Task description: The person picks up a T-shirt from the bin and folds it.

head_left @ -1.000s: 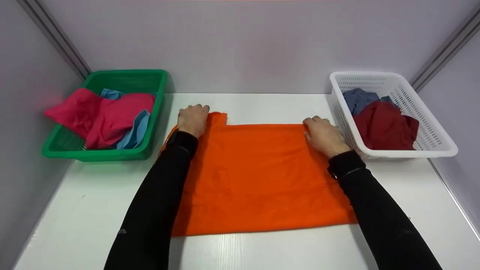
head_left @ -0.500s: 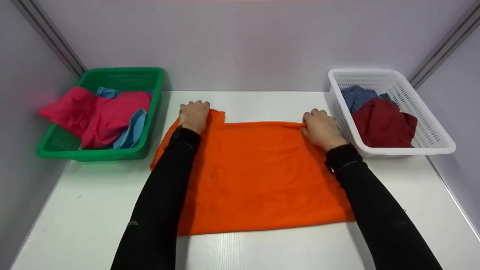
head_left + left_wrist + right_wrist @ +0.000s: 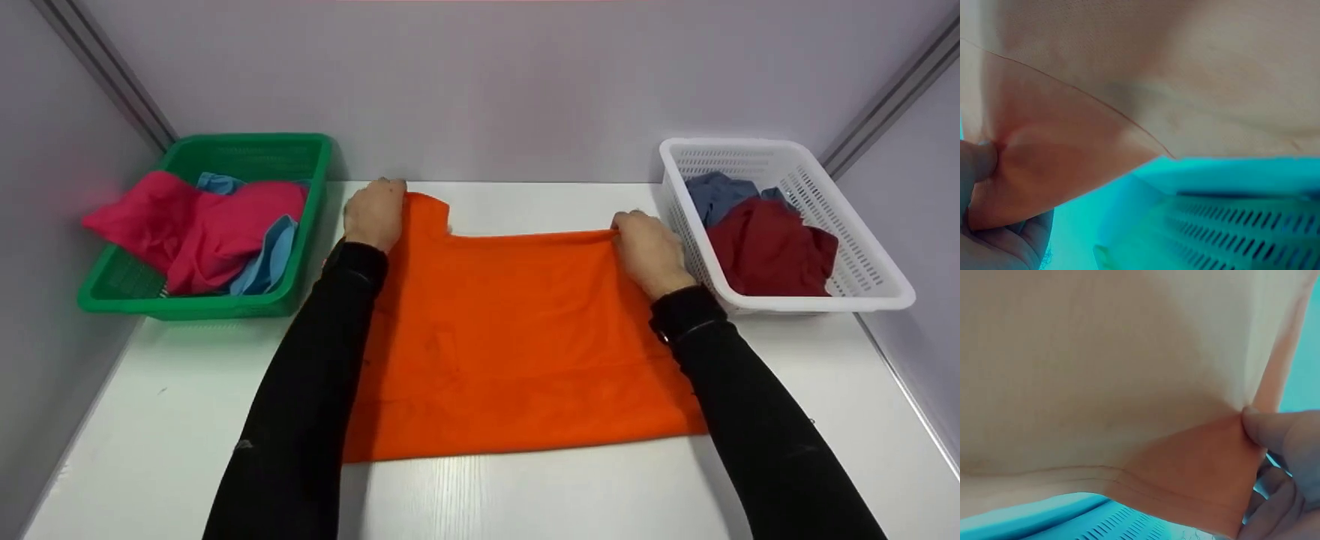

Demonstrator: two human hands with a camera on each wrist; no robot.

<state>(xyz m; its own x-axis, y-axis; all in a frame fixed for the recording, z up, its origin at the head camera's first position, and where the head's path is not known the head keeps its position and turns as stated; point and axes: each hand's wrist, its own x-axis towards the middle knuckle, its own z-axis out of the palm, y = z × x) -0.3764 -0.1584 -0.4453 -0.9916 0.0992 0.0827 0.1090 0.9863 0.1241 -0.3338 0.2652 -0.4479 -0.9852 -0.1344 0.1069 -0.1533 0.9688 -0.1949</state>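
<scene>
An orange shirt [image 3: 517, 330] lies across the white table with its far edge raised towards the hands. At its far left part, which juts out like a sleeve, my left hand [image 3: 375, 214] pinches the cloth. The left wrist view shows the thumb [image 3: 981, 160] on the fabric [image 3: 1067, 163], close to a seam, with fingers behind it. My right hand [image 3: 649, 251] grips the far right corner. In the right wrist view, the thumb [image 3: 1272, 430] presses the cloth against curled fingers beside a stitched hem [image 3: 1174, 492]. Both forearms cover the shirt's sides.
A green basket [image 3: 319, 202] at the back left holds pink and blue clothes [image 3: 247, 225]. The white basket [image 3: 862, 289] at the back right holds dark red and blue-grey clothes [image 3: 772, 247]. Pale panels [image 3: 525, 90] enclose the table's back and sides.
My left hand has moved away from me and slightly left, drawing the sleeve part along. The far edge has risen and looks straighter between both hands. My right hand has moved slightly.
</scene>
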